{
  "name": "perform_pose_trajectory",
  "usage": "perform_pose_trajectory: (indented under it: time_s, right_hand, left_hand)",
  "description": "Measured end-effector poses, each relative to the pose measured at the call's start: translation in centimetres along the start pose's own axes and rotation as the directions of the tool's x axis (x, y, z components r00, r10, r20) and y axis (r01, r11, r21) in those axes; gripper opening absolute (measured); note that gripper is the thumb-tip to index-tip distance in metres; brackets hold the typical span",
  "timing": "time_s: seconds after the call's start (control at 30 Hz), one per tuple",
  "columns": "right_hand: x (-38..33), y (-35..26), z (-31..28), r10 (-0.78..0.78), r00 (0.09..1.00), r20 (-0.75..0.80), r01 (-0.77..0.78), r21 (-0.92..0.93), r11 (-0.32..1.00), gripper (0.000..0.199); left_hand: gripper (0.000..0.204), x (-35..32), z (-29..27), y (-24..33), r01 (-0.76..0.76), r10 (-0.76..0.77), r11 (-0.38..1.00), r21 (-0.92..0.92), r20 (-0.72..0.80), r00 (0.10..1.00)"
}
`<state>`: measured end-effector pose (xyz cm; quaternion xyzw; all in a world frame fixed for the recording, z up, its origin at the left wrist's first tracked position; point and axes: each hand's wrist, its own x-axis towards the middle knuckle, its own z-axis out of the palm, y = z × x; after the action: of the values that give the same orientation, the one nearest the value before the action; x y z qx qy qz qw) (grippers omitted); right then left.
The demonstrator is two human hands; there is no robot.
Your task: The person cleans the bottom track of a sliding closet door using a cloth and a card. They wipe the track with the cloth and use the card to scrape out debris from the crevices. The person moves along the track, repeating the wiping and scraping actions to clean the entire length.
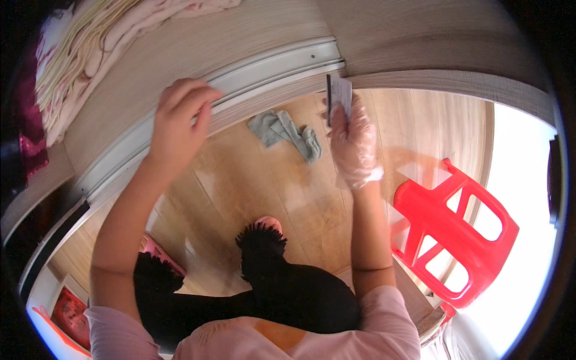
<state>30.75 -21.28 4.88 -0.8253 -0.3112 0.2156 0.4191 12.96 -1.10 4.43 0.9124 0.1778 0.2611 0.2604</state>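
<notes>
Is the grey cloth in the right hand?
No, the gloved right hand grips a thin, flat object, and the grey cloth lies on the wooden floor.

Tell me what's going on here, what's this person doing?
The person's right hand, in a clear plastic glove, is holding up a small, flat, card-like thing. The bare left hand is curled near a white sliding-door track; I can't tell if it holds anything. A grey-green cloth lies crumpled on the wooden floor, and a red plastic stool is on the right.
</notes>
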Motion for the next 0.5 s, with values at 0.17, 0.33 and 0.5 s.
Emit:
perform_pose_trajectory:
  time_s: [0.17, 0.33, 0.5]
  right_hand:
    - [2.0, -1.7, -1.6, -0.247, 0.966, 0.069, 0.255, -0.353, 0.9, 0.011]
    - [1.7, -4.5, 0.1, -0.256, 0.928, 0.271, 0.353, -0.413, 0.84, 0.014]
    - [-1.8, -6.8, 4.4, -0.192, 0.903, 0.385, 0.299, -0.239, 0.924, 0.017]
  left_hand:
    - [0.019, -4.7, -4.7, -3.2, -0.069, 0.065, 0.995, 0.071, 0.061, 0.996]
    - [0.013, -8.1, -9.3, -3.3, -0.213, 0.199, 0.977, 0.032, 0.235, 0.951]
    - [0.011, -14.1, -17.5, -2.4, -0.295, 0.166, 0.943, 0.157, 0.547, 0.821]
